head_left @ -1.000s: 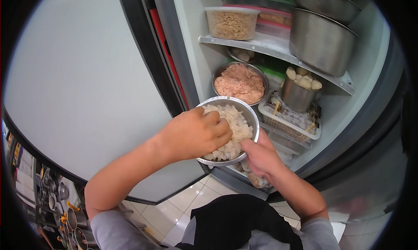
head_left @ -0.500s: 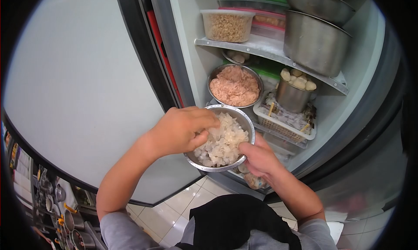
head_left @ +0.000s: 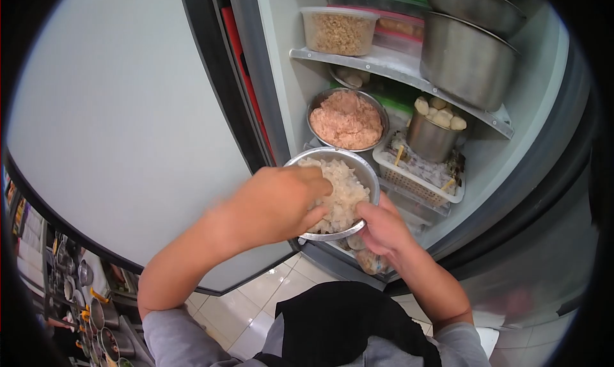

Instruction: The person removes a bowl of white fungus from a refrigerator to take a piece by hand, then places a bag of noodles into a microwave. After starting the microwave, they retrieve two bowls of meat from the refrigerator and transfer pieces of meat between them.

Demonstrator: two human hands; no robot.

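A round metal bowl (head_left: 373, 181) is tilted before my chest, filled with whitish, translucent chopped pieces (head_left: 348, 191) that look like raw seafood. My right hand (head_left: 385, 226) grips its right rim, thumb over the edge and fingers underneath. From the left, my left hand (head_left: 278, 200) reaches over the rim. Its fingers curl into the pieces with the thumb opposite, and the fingertips are partly buried. Just behind, on a fridge shelf, another metal bowl (head_left: 385, 120) holds pink minced meat (head_left: 345, 119).
The fridge door (head_left: 121, 111) stands open at left. On the shelves are a tub of brown crumbs (head_left: 339, 34), a big steel pot (head_left: 467, 60), a steel container of pale balls (head_left: 432, 136) and a white basket (head_left: 416, 184). Tiled floor (head_left: 256, 287) lies below.
My left hand has moved right and slightly down, deeper over the pieces, its wrist blurred. The bowl has shifted a little up and right in view, with my right hand still on it.
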